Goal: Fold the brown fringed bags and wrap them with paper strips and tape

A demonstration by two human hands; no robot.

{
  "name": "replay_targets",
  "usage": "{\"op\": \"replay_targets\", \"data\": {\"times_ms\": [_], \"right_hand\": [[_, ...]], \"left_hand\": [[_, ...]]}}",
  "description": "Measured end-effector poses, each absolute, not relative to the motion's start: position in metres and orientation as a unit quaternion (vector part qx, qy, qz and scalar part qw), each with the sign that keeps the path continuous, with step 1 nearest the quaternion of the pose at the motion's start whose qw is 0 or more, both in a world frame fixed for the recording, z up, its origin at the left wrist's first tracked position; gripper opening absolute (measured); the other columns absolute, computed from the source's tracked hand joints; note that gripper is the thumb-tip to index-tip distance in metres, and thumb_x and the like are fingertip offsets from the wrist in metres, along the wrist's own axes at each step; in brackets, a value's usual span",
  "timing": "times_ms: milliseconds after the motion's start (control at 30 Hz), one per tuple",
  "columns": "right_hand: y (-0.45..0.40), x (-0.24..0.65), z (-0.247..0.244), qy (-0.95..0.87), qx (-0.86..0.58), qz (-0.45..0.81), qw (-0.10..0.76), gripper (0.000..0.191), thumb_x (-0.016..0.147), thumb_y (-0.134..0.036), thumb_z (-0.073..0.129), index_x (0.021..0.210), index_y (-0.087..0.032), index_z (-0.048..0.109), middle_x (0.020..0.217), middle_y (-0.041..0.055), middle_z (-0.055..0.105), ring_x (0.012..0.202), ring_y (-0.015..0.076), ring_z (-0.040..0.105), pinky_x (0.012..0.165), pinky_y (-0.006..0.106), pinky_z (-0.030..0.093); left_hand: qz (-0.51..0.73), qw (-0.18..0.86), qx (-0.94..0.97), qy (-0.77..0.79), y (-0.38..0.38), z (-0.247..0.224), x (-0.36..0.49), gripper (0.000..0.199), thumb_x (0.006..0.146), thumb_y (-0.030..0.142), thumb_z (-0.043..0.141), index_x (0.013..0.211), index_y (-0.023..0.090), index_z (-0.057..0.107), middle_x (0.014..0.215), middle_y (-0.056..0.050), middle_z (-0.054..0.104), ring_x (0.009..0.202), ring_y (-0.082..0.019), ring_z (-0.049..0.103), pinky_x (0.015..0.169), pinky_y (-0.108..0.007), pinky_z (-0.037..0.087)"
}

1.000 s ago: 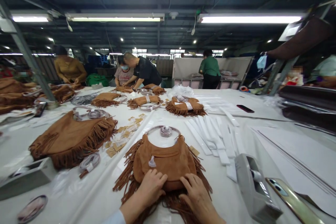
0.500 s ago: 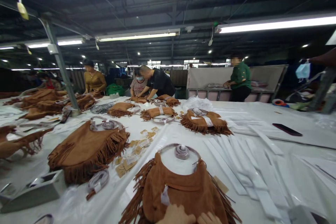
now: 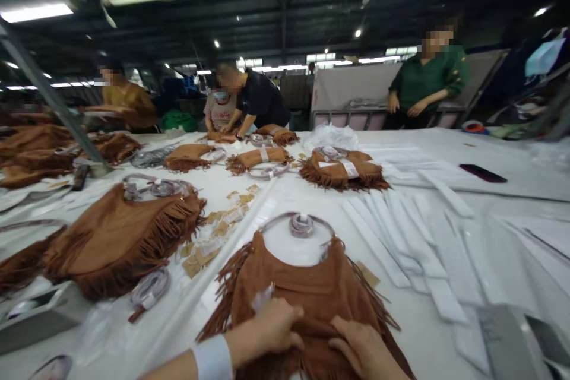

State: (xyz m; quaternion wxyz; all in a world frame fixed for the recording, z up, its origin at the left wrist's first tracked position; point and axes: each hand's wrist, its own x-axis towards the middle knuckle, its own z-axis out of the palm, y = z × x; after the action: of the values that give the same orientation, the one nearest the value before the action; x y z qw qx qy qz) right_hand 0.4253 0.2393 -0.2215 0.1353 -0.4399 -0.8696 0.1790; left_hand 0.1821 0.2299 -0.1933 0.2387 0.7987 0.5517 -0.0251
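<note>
A brown suede-like fringed bag [image 3: 289, 276] lies in front of me, its wrapped strap coil [image 3: 301, 225] within the handle's loop at the top. My left hand [image 3: 272, 325], with a white band at the wrist, is closed on the bag's front, thumb and fingers pinching the material. Beside that hand a small clear wrapping [image 3: 262, 297] hangs from the bag's zip end. To the right, my right hand [image 3: 367, 345] also grips the material, which bunches into a fold between both hands. The lower part of the bag runs beyond the bottom edge.
Another fringed bag [image 3: 120, 231] and a coiled strap [image 3: 150, 288] lie to the left, near tan tags [image 3: 205, 252]. White strips [image 3: 401, 243] spread at right, with a phone [image 3: 483, 173] beyond. Grey dispensers [image 3: 512, 338] stand at both sides. Several people work across the table.
My view has tilted down, and both hands show further up, now bunching the bag's material. The person in green across the table has turned toward the table.
</note>
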Motion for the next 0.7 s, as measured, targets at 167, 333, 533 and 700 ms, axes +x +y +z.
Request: {"op": "replay_targets", "data": {"times_ms": [167,333,533,700], "right_hand": [[0.234,0.427,-0.205,-0.850,-0.446,0.261,0.098,0.010,0.089,-0.029,0.053,0.083,-0.022,0.056,0.081,0.0003,0.068,0.080,0.0177,0.066,0.069,0.026,0.045],[0.239,0.431,-0.215,-0.844,-0.448,0.280,0.093,0.013,0.090,-0.034,0.053,0.086,-0.023,0.059,0.080,0.0002,0.068,0.080,0.0183,0.066,0.070,0.027,0.046],[0.230,0.428,-0.196,-0.855,-0.421,0.285,0.101,0.022,0.089,-0.024,0.051,0.108,-0.024,0.061,0.098,0.0033,0.067,0.095,0.0195,0.062,0.083,0.031,0.047],[0.218,0.410,-0.170,-0.903,-0.372,0.217,0.010,0.027,0.077,-0.023,0.066,0.103,-0.032,0.065,0.097,0.0019,0.062,0.091,0.0218,0.057,0.077,0.036,0.043]], "left_hand": [[0.060,0.332,0.770,0.542,0.213,-0.208,0.128,0.029,0.070,0.032,0.075,0.094,0.023,0.062,0.094,-0.004,0.071,0.087,-0.024,0.066,0.074,-0.030,0.048],[0.090,0.373,0.740,0.552,0.215,-0.205,0.122,0.029,0.072,0.033,0.072,0.098,0.024,0.065,0.097,-0.003,0.070,0.088,-0.024,0.064,0.076,-0.030,0.048],[0.096,0.424,0.769,0.469,0.203,-0.182,0.124,0.051,0.072,0.042,0.073,0.118,0.028,0.059,0.107,-0.001,0.067,0.095,-0.022,0.062,0.080,-0.028,0.046],[-0.005,0.270,0.856,0.442,0.189,-0.165,0.157,0.050,0.071,0.053,0.072,0.113,0.028,0.061,0.100,-0.005,0.063,0.095,-0.029,0.060,0.084,-0.040,0.045]]}}
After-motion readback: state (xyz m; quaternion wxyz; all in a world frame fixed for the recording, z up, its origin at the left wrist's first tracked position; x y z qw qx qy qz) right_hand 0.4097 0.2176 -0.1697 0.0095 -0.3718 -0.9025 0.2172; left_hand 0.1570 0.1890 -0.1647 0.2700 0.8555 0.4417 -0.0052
